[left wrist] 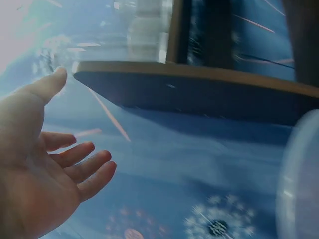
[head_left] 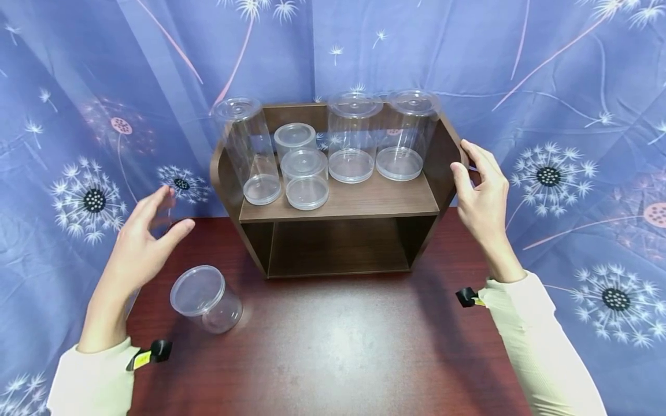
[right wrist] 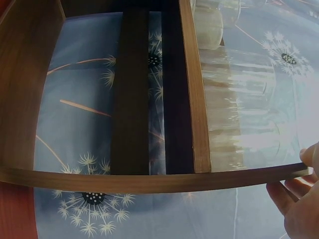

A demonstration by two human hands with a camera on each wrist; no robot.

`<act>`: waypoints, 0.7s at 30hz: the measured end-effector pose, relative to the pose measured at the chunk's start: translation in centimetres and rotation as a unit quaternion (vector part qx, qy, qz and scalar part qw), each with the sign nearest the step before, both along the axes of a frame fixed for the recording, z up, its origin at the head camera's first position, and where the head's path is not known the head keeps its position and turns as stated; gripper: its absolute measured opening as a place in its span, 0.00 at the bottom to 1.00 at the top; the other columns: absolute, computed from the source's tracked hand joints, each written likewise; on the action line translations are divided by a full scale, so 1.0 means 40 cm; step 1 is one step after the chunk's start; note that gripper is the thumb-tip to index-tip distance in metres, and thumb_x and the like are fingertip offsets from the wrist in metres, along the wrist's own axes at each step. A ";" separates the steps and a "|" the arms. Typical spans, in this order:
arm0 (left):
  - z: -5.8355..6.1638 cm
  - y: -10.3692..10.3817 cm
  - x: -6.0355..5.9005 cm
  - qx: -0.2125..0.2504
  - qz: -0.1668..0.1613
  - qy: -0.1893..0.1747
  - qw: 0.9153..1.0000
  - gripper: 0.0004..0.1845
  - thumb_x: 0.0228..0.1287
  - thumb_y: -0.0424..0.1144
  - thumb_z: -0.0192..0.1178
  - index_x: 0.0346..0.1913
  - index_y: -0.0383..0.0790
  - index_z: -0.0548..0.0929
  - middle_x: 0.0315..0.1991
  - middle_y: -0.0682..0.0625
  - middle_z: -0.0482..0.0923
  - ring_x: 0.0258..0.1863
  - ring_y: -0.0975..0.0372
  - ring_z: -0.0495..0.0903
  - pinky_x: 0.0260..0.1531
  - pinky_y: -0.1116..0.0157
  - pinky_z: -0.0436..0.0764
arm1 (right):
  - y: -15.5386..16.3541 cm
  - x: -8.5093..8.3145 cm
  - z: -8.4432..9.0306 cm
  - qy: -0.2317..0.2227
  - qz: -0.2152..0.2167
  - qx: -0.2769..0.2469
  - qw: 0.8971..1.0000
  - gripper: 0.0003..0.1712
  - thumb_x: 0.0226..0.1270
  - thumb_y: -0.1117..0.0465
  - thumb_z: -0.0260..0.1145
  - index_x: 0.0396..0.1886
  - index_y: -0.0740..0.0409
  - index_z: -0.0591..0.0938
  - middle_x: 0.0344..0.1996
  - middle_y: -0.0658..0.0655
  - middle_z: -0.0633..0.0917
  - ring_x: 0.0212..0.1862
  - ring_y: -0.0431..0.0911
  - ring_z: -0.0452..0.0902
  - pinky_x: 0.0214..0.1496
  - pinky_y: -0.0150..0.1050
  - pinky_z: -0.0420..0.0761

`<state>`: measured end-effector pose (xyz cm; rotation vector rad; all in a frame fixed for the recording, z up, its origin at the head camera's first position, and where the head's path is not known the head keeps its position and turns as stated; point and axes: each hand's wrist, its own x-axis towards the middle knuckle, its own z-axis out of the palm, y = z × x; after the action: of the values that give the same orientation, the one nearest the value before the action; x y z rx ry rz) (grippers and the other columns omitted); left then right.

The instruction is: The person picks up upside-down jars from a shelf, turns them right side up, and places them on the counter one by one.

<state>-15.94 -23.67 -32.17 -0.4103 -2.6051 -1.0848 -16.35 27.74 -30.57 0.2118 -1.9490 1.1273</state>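
My left hand (head_left: 143, 237) hovers to the left of the brown wooden shelf (head_left: 338, 199), thumb and fingers spread, with nothing in it. Just below and to its right, a lidded clear plastic jar (head_left: 224, 312) stands on the table. In the left wrist view that hand (left wrist: 65, 169) is apart from the shelf's side panel (left wrist: 189, 92). My right hand (head_left: 484, 193) grips the upper edge of the shelf's right side panel, thumb on one side and fingers on the other, as the right wrist view shows at the panel (right wrist: 149, 182).
On the upper board stand tall clear jars at the left (head_left: 244, 150), centre (head_left: 354, 136) and right (head_left: 408, 136). Two short jars, one in front (head_left: 306, 179) and one behind (head_left: 293, 136), stand between. The dark red table (head_left: 322, 346) meets a blue dandelion curtain (head_left: 364, 46).
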 end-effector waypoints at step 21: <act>0.209 0.141 -0.164 0.142 -0.070 -0.050 0.986 0.44 0.71 0.44 0.65 0.83 0.46 0.54 0.79 0.46 0.61 0.76 0.55 0.65 0.72 0.65 0.65 | -0.001 -0.001 0.000 0.004 0.001 -0.001 1.000 0.20 0.71 0.77 0.62 0.62 0.74 0.80 0.59 0.69 0.82 0.52 0.37 0.77 0.49 0.23 0.76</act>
<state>-22.50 -18.02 -23.81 -0.4882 -2.4831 -1.5353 -16.40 27.70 -30.59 0.2162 -1.9414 1.1273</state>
